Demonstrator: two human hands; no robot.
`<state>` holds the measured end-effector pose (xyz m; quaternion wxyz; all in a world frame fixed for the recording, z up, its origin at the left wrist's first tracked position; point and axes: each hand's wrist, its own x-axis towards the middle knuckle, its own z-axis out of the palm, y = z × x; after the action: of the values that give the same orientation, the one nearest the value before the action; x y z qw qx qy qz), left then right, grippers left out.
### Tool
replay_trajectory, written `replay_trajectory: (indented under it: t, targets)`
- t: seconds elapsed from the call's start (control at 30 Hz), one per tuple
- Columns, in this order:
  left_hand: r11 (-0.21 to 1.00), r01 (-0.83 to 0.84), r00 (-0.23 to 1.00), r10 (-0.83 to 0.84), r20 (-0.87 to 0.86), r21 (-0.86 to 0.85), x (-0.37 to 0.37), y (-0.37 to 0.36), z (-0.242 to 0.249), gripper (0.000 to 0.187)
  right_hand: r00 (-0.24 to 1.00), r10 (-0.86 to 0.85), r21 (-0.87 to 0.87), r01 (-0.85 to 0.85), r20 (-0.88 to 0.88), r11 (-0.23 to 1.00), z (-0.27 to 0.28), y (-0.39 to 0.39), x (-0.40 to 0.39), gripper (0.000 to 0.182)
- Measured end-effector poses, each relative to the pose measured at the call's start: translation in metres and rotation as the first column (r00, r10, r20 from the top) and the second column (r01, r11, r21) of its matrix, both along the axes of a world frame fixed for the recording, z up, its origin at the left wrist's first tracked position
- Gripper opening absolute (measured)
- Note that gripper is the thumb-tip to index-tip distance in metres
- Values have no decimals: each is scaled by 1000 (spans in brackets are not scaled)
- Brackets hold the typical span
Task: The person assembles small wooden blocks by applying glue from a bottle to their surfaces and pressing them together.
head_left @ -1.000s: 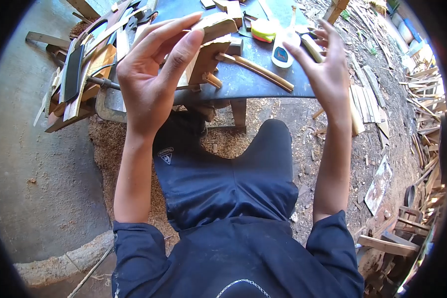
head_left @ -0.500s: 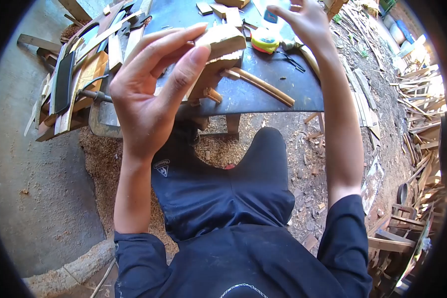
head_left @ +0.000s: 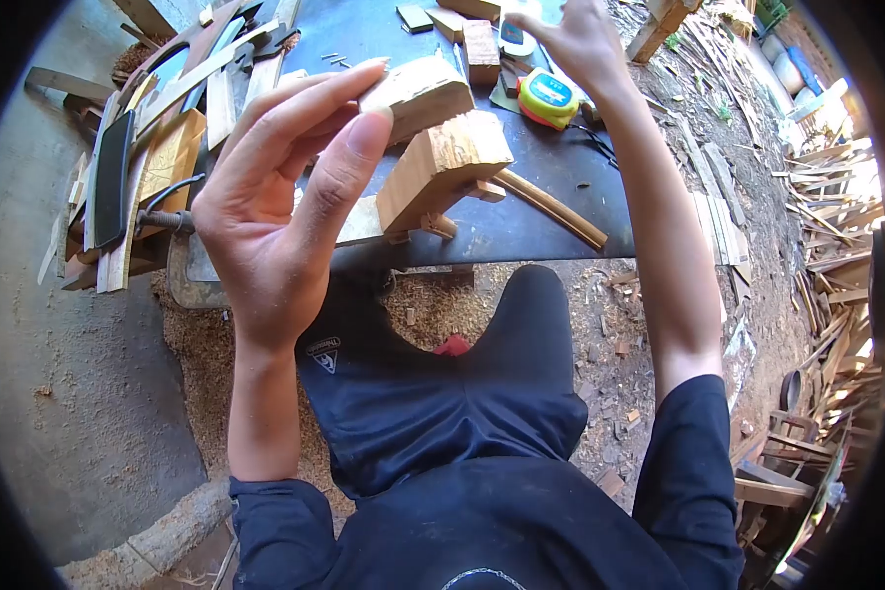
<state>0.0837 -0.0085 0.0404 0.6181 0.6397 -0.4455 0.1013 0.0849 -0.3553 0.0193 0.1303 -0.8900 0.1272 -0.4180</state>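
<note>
My left hand (head_left: 280,187) pinches a small, rough-topped wooden block (head_left: 418,93) between thumb and fingertips, raised above the worktable. Just beyond and below it stands a larger angled wood piece (head_left: 442,162) with a peg-like stub near its foot. At the top edge of the view is my right hand (head_left: 590,44); its thumb points out to the left, apart from the fingers, which are partly cut off by the frame. Close to that thumb lies a white and blue object (head_left: 514,37). A yellow-green tape measure (head_left: 549,97) sits below the right hand.
On the blue-grey tabletop (head_left: 551,211) lie a slim wooden stick (head_left: 556,211), several wood offcuts and a few nails (head_left: 334,60). Along the left side are stacked wood strips, a black phone-like slab (head_left: 114,179) and a clamp screw (head_left: 165,220). Scrap wood (head_left: 836,265) is heaped at right.
The view has shifted, so the table sits lower and shows more of its far side. The left hand still holds the block, now a little further left; the right hand has moved slightly up.
</note>
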Motion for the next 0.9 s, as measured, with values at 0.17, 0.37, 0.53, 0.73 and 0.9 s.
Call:
replay_trajectory:
  t: [0.17, 0.37, 0.53, 0.73, 0.9]
  targets:
    - [999, -28, 1000, 28, -2, -27, 0, 1, -5, 32, 947, 269, -78, -286, -178, 955, 25, 40, 4, 23]
    - [997, -67, 997, 68, 33, -25, -6, 10, -5, 31, 914, -3, -581, -254, -405, 773, -4, 55, 40, 43]
    - [994, -103, 991, 106, 81, -41, -11, 30, -6, 28, 861, -110, -473, -163, -497, 866, -27, 57, 73, 59]
    - [982, -147, 973, 165, 160, -122, -43, 45, -16, 24, 933, 88, -250, -184, -350, 951, -3, 56, 54, 43]
    - [994, -70, 997, 72, 18, -80, -92, 36, -38, 23, 897, 400, 523, -253, -188, 814, 56, 53, -30, 26]
